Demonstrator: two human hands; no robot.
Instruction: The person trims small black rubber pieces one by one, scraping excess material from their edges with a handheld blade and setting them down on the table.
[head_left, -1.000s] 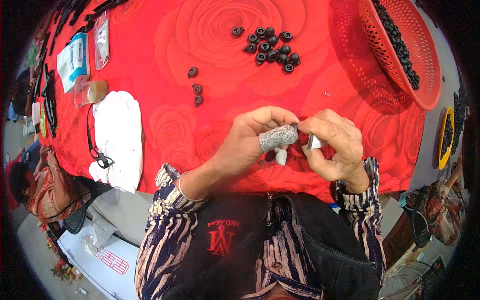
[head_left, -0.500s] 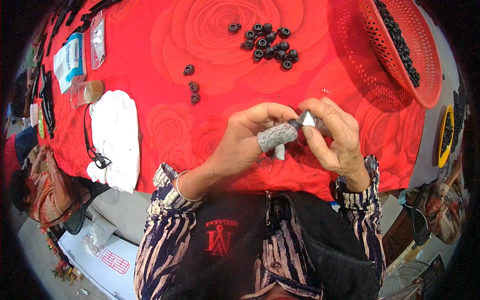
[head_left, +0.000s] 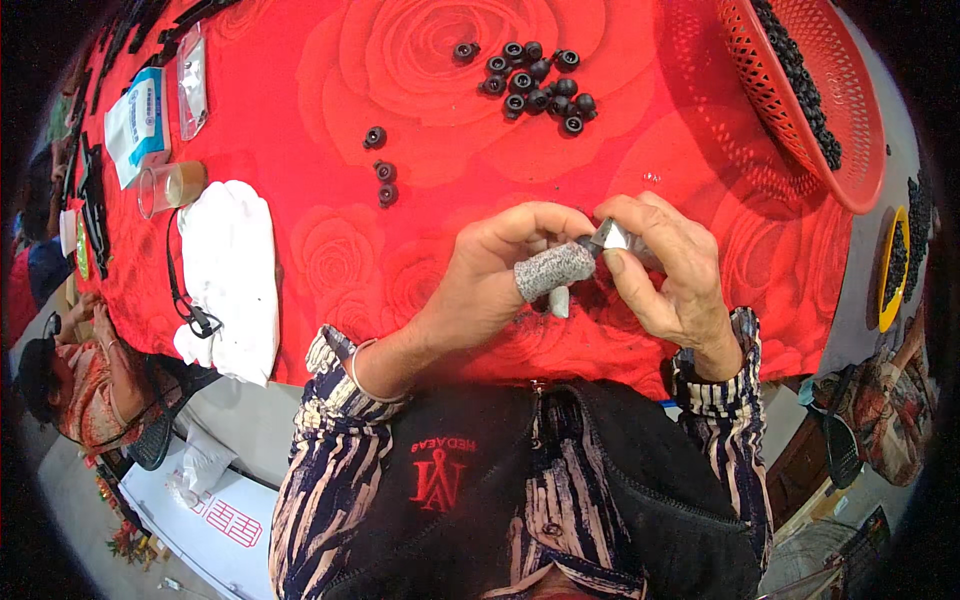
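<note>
Above the near part of the red tablecloth, my left hand (head_left: 470, 265) pinches a small black rubbery part (head_left: 588, 243), mostly covered by the fingers. A speckled grey sleeve (head_left: 553, 272) wraps that thumb. My right hand (head_left: 672, 265) is closed on a small blade (head_left: 603, 232) with a white wrapping (head_left: 617, 238), its metal against the black part. Below the grey sleeve a pale tip (head_left: 559, 301) pokes out; whether it is a covered finger I cannot tell. Dark crumbs lie on the cloth under my hands. Beyond them sits a cluster of black round knobs (head_left: 521, 82), with several more (head_left: 386, 172) to the left.
A red mesh basket (head_left: 858, 160) of black pieces tilts at the far right, near a yellow tray (head_left: 893, 270). On the left are a white cloth (head_left: 232, 280), a plastic cup (head_left: 160, 188) and a blue-white packet (head_left: 138, 125). Another person (head_left: 95, 385) sits at the left.
My hands keep nearly the same hold, with the blade shifted very slightly against the black part. The person at the left has moved their head.
</note>
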